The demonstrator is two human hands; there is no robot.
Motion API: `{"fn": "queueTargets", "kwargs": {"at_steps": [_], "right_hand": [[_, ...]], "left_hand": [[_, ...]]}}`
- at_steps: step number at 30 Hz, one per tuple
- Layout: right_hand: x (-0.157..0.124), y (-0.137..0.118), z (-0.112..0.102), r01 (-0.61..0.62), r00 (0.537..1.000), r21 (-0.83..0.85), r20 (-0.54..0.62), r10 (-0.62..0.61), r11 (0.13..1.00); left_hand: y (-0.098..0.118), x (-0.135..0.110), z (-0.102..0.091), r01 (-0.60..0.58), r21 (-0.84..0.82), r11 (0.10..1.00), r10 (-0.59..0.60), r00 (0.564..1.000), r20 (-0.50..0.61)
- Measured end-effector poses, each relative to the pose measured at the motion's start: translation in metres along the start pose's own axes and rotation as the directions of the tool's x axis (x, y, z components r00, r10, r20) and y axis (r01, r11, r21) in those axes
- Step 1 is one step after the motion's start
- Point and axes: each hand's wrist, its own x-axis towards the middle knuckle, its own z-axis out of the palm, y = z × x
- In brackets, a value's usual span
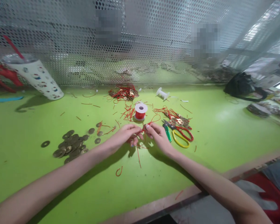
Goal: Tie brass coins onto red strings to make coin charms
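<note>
My right hand [157,135] pinches a small brown coin [144,127] wound with red cord, close to the table's middle. My left hand [132,133] meets it from the other side, thumb and finger closed on the red cord [138,155], whose loose ends hang toward me. A loop of the cord rises above the right fingers. Just beyond the hands stands a white spool of red cord [140,115]. Right of my right hand lie scissors [180,137] with one red and one yellow handle, and a green-handled cutter [167,133].
Loose brass coins [71,144] are piled at left. Strung coins lie in a back heap [124,92] and a right heap [178,119]. An empty spool [162,93], a tumbler [40,77] and a black bag [240,84] stand near the perforated metal screen [140,70]. Cord scraps dot the green table [212,133].
</note>
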Motion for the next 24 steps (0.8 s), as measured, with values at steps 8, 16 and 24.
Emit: {"fn": "queueTargets", "kwargs": {"at_steps": [8,16,24], "right_hand": [[0.003,0.005,0.003,-0.037,0.999,0.004,-0.028,0.037,0.999],[0.003,0.005,0.004,-0.067,0.998,0.004,-0.012,0.067,0.998],[0.007,0.014,0.004,-0.013,1.0,-0.113,0.018,0.015,0.994]], "left_hand": [[-0.014,0.0,0.007,-0.025,-0.053,0.998,0.013,0.975,-0.22],[-0.024,-0.004,0.015,-0.157,0.083,0.984,0.177,0.912,-0.37],[-0.036,-0.003,0.019,-0.173,0.085,0.981,0.193,0.886,-0.422]]}}
